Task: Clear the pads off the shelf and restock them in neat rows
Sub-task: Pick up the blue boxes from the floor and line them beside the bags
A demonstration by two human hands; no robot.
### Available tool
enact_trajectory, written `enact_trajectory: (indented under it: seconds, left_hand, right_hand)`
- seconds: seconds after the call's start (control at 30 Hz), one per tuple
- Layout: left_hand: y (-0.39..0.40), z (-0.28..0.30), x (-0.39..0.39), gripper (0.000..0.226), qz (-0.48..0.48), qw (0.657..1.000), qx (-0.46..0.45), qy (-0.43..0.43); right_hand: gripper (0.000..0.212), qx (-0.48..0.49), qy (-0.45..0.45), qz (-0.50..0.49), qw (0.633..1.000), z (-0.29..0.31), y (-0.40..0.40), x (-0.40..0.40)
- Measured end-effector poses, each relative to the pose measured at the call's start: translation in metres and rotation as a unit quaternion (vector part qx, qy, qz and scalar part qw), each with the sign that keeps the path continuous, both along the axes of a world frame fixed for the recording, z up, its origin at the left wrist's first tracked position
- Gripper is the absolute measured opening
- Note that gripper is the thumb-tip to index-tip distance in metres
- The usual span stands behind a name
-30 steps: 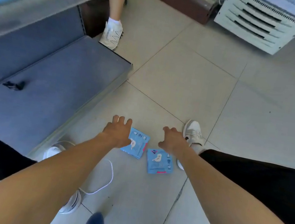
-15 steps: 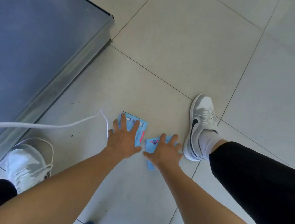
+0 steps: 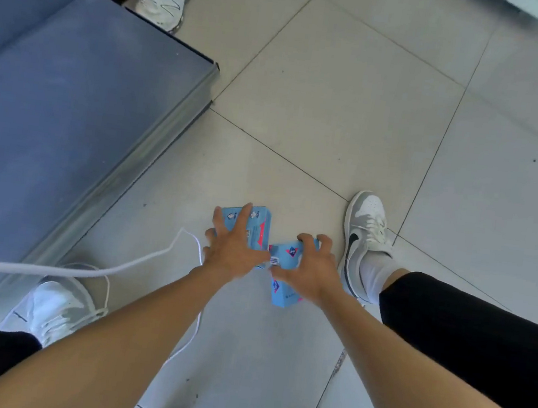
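From the head camera I see both hands down at the tiled floor [image 3: 322, 115], each on a blue pad pack. My left hand [image 3: 233, 250] lies over the left pad pack [image 3: 259, 228] with fingers spread across its top, and I cannot tell whether they grip it. My right hand [image 3: 308, 269] curls over the right pad pack [image 3: 280, 293], fingers hooked on its far edge and thumb on the near side. The two packs touch beside my right shoe [image 3: 363, 235]. The grey shelf [image 3: 69, 104] sits bare to the left, a white cord [image 3: 110, 270] trailing near it.
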State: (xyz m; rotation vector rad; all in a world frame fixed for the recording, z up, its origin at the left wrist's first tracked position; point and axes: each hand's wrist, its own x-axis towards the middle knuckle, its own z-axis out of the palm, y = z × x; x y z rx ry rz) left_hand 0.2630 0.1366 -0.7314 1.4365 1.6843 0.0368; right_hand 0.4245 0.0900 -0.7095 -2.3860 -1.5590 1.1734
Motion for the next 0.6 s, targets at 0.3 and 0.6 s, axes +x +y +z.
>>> enact_trajectory:
  seconds: [0.3,0.6]
  left_hand:
    - [0.017,0.127,-0.038,0.08,0.25,0.835,-0.094,-0.481]
    - [-0.002,0.197,-0.076,0.063,0.162,0.799,-0.124,-0.565]
  right_hand:
    - [0.045,0.045,0.399,-0.143,0.904,0.135,0.028,-0.029]
    - [0.055,0.089,0.419,-0.057,0.902,0.213,0.025,-0.08]
